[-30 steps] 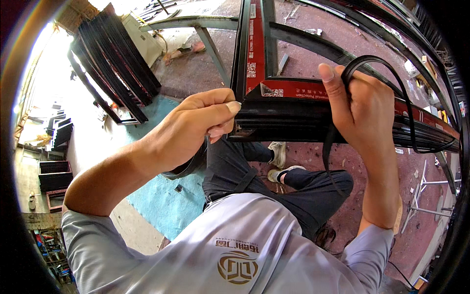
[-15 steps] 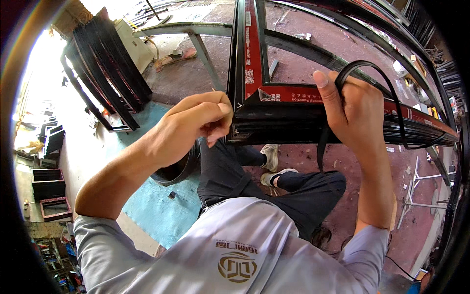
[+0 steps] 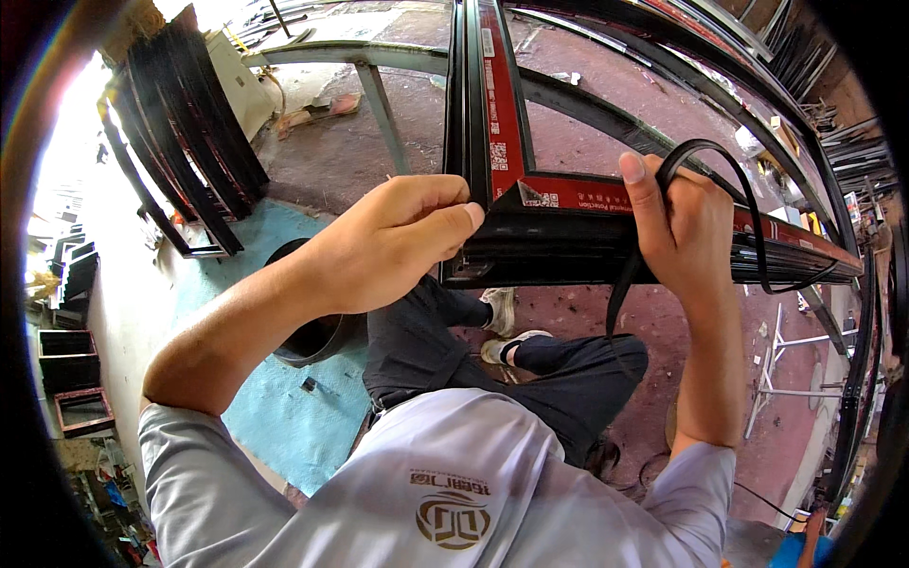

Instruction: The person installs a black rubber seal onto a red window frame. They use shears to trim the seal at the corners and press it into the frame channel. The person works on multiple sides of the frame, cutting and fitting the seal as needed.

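A black window or door frame [image 3: 568,243] lies across in front of me, one corner pointing my way. Red protective film [image 3: 507,133] with printing runs along its inner faces and is lifted slightly at the corner. My left hand [image 3: 412,237] is at that corner, thumb and fingers pinched together; whatever they pinch is hidden. Over the near rail, my right hand [image 3: 686,227] is closed around a flexible black rubber strip [image 3: 705,144], thumb pointing up. The strip loops above the hand and down to the rail on the right, and its tail hangs below the rail.
Metal support bars [image 3: 379,114] stand under and beyond the frame. Several dark frames [image 3: 189,133] lean at the left. A black bucket-like container [image 3: 322,341] stands on a blue mat [image 3: 270,417] by my legs. A white metal stand [image 3: 772,369] is at the right.
My left hand has moved right and onto the frame corner, its thumb now over the edge. My right hand keeps hold of the strip. The whole view has shifted slightly.
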`<state>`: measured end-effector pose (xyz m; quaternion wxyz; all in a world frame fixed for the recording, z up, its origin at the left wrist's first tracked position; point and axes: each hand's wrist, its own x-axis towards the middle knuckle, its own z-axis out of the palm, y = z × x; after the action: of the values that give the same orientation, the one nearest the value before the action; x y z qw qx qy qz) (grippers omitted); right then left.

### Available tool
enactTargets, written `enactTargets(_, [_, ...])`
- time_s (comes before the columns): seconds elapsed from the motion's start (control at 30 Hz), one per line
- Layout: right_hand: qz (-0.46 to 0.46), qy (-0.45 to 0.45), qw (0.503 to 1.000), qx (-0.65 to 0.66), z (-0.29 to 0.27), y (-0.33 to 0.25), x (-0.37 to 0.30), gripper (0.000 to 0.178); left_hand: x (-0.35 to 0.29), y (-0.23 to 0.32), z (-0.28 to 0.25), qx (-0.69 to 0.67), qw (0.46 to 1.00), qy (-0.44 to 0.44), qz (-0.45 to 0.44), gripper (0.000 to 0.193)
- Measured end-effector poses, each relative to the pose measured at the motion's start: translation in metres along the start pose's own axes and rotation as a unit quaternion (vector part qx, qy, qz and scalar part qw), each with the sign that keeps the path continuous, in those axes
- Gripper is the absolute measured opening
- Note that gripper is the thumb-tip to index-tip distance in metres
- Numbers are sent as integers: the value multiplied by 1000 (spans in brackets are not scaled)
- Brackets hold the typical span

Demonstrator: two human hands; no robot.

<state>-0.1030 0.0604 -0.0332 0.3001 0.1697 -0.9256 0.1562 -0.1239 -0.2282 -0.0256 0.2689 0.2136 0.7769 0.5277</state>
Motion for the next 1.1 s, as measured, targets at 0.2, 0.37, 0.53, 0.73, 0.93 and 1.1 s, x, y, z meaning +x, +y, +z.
enactTargets(0.2, [5,-17,1000,0,-1,0,0,53,2,-22,-6,-100,994,-3,34,28])
enactTargets(0.37, [-3,-11,1000,8,-1,-4,2,52,-1,-40,-8,-156,987,24,38,30])
enactTargets(0.53, [11,-25,1000,11,-1,-4,2,52,8,-26,-7,-124,991,-24,37,32])
enactTargets(0.73, [-2,-12,1000,13,0,-2,3,49,13,-19,-14,-82,994,-64,38,29])
enactTargets(0.93, [-5,-9,1000,18,1,-3,3,47,8,-7,-16,-12,997,-70,11,23])
enactTargets(1.1, [-8,-6,1000,14,2,-3,4,47,6,-8,-14,38,997,-61,2,20])
